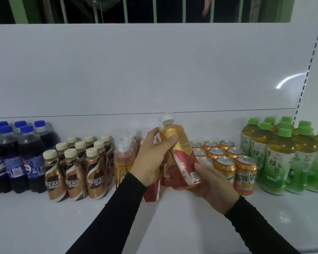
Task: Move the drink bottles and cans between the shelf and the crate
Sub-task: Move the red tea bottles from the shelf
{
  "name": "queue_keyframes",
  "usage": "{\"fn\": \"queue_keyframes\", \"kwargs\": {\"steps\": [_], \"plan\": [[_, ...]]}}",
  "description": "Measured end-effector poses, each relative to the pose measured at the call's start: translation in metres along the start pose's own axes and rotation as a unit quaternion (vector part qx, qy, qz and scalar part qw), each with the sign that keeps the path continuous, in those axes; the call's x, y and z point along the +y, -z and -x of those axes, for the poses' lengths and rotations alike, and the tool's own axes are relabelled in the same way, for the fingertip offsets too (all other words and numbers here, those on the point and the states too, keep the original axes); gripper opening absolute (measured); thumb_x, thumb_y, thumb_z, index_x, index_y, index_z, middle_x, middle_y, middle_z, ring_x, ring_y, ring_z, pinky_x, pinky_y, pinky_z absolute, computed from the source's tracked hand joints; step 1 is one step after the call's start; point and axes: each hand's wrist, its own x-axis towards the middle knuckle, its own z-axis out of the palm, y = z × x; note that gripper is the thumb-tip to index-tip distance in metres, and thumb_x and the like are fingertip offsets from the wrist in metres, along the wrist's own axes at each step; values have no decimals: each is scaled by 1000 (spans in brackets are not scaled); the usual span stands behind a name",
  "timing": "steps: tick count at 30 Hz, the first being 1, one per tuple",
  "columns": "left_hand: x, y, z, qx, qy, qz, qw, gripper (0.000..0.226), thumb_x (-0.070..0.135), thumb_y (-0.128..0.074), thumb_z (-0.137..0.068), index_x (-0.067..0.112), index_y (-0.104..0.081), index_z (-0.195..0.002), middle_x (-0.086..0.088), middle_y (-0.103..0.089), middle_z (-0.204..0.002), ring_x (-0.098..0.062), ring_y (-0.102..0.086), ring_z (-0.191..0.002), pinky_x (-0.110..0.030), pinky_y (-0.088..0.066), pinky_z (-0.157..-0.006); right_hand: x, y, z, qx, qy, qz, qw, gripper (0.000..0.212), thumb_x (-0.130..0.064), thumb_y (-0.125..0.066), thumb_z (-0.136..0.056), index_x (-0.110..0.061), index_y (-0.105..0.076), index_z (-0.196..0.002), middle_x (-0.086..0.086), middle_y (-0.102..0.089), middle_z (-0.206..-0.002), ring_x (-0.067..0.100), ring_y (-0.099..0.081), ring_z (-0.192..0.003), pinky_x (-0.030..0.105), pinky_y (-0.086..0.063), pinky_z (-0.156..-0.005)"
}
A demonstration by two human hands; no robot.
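Note:
A red and gold tea bottle with a white cap is tilted above the white shelf, held by both hands. My left hand grips its upper part near the neck. My right hand cups its base from below. Behind and left of it stand more red and gold tea bottles. Orange cans stand in rows to the right of the held bottle. No crate is in view.
Brown coffee bottles and dark cola bottles with blue caps fill the shelf's left side. Green tea bottles crowd the right end. A white back panel rises behind. The shelf's front strip is bare.

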Motion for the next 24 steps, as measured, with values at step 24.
{"fn": "queue_keyframes", "kwargs": {"steps": [24], "plan": [[-3, -5, -10, 2, 51, -9, 999, 41, 33, -71, -91, 13, -61, -125, -6, -76, -92, -19, -73, -78, -36, -58, -72, -1, 4, 4, 3, -7, -18, 1000, 51, -33, -62, -83, -6, -59, -126, 21, -69, -119, 34, -69, -104, 40, -60, -80]]}}
